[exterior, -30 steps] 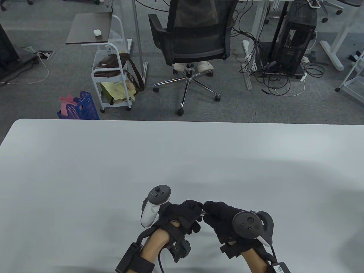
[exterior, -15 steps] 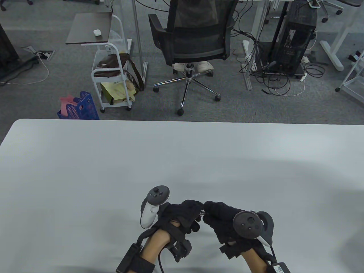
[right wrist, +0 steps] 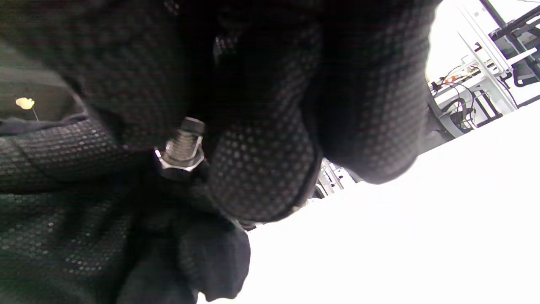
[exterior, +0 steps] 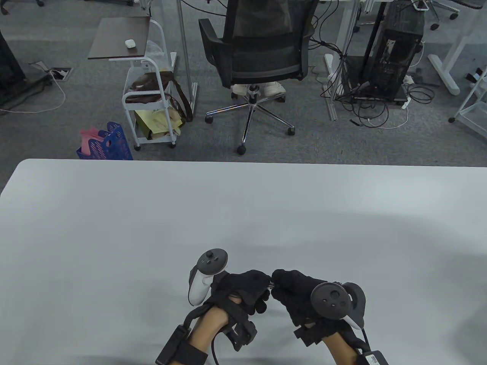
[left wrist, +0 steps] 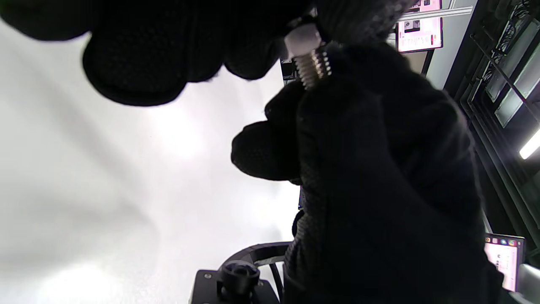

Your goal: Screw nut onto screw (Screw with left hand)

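In the table view my two gloved hands meet fingertip to fingertip just above the white table [exterior: 152,228], near its front edge. My left hand [exterior: 264,283] pinches a silver hex nut [left wrist: 301,39], which sits on the threaded shank of a screw [left wrist: 314,68]. My right hand [exterior: 277,283] holds the screw; its dark head [right wrist: 192,125] lies against the right fingers [right wrist: 261,169]. In the right wrist view the nut [right wrist: 179,162] shows at the lower end of the bare thread [right wrist: 183,144]. In the table view only a sliver of metal shows between the hands.
The white table stretches wide on all sides of the hands, with nothing else on it in view. Beyond its far edge stand an office chair [exterior: 262,57], a small cart [exterior: 148,110] and a blue basket [exterior: 108,146] on the floor.
The left hand's fingers have curled and shifted slightly around the nut, and its tracker has tipped a little. The right hand has stayed still.
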`<state>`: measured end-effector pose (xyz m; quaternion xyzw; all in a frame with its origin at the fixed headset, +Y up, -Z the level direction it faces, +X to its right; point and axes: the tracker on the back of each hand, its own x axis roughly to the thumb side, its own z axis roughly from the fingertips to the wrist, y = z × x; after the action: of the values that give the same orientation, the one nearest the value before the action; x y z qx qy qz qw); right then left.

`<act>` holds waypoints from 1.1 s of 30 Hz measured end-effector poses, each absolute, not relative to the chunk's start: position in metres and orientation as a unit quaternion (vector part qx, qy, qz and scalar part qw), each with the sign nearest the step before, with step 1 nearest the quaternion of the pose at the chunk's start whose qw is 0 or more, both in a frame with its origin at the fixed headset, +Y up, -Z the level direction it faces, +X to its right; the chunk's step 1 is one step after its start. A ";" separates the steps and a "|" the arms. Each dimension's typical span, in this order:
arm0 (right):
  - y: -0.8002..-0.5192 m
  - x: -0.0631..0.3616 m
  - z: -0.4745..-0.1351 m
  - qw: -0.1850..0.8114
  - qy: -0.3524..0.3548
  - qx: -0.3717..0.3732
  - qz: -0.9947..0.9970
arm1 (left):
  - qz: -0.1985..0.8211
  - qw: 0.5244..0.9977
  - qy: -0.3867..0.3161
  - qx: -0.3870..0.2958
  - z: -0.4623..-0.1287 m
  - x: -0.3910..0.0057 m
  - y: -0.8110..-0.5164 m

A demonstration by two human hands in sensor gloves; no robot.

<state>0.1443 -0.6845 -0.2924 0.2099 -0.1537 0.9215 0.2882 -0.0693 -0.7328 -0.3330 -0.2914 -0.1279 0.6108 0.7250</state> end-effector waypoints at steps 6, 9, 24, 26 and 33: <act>-0.684 0.144 -0.292 0.290 -0.153 0.210 0.921 | 0.613 0.709 -0.149 -0.314 -0.333 -0.067 -0.731; -0.685 0.145 -0.293 0.296 -0.153 0.209 0.920 | 0.622 0.712 -0.135 -0.296 -0.333 -0.068 -0.733; -0.684 0.146 -0.293 0.302 -0.153 0.207 0.918 | 0.623 0.716 -0.122 -0.292 -0.333 -0.070 -0.735; -0.684 0.146 -0.293 0.295 -0.155 0.208 0.920 | 0.618 0.718 -0.124 -0.295 -0.334 -0.070 -0.735; -0.685 0.145 -0.293 0.295 -0.152 0.209 0.920 | 0.616 0.707 -0.145 -0.317 -0.334 -0.068 -0.733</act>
<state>0.1453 -0.6846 -0.2928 0.2087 -0.1524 0.9199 0.2949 -0.0682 -0.7331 -0.3337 -0.3168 -0.1451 0.6158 0.7067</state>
